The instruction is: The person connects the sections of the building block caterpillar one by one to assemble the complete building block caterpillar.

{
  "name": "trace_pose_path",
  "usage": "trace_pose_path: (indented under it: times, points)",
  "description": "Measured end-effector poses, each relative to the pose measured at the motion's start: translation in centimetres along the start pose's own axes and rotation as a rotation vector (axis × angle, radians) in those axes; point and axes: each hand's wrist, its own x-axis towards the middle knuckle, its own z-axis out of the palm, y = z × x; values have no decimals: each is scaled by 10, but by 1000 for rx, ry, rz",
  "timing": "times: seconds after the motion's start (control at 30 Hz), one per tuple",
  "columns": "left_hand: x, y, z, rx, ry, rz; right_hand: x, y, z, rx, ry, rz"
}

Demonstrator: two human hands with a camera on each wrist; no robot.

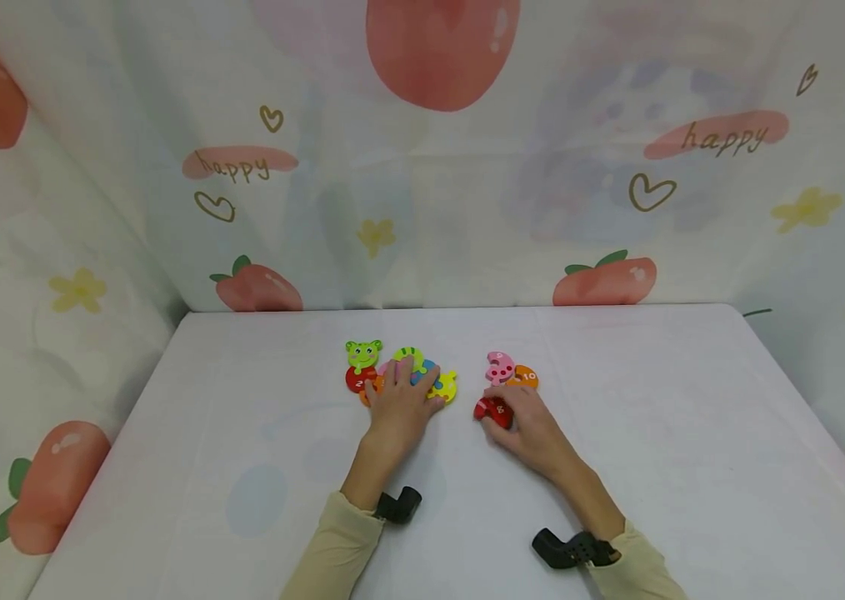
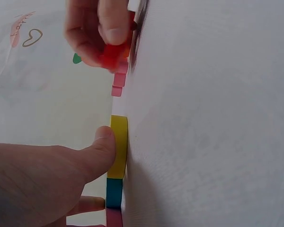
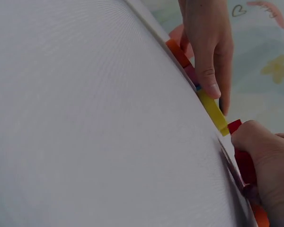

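My left hand [image 1: 396, 417] lies over a row of joined, coloured puzzle pieces, fingers spread and touching them. From under it show a green animal-head piece [image 1: 363, 354], a red piece [image 1: 358, 381], a green striped piece [image 1: 409, 356] and a yellow piece [image 1: 443, 387]. In the left wrist view the thumb rests against the yellow piece's side. To the right, my right hand [image 1: 531, 429] pinches a red numbered piece [image 1: 493, 411] between thumb and fingers. Right wrist view shows this red piece [image 3: 245, 165] tilted up at the table surface.
Just beyond the right hand lie a pink spotted piece [image 1: 500, 367] and an orange piece [image 1: 523, 377] marked 10. A white cloth covers the table [image 1: 205, 433]. Behind it hangs a printed curtain [image 1: 452, 208] with fruit and hearts.
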Motion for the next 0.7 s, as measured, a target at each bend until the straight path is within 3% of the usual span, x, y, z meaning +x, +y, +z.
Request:
trace_pose_path:
  times: [0.17,0.3,0.4,0.57,0.7]
  points:
    - [0,0,-1,1,-5,-1,8,-4,0,43,131,12]
    - [0,-1,-2,7,-7,-7,23,-8,6,83,182,58]
    - [0,-2,-2,14,-5,-4,37,-12,14,95,152,109]
    - [0,-3,-2,14,-6,1,58,-17,26,23,22,205]
    - [1,-3,-3,21,-15,-2,66,-20,31,-16,-7,232]
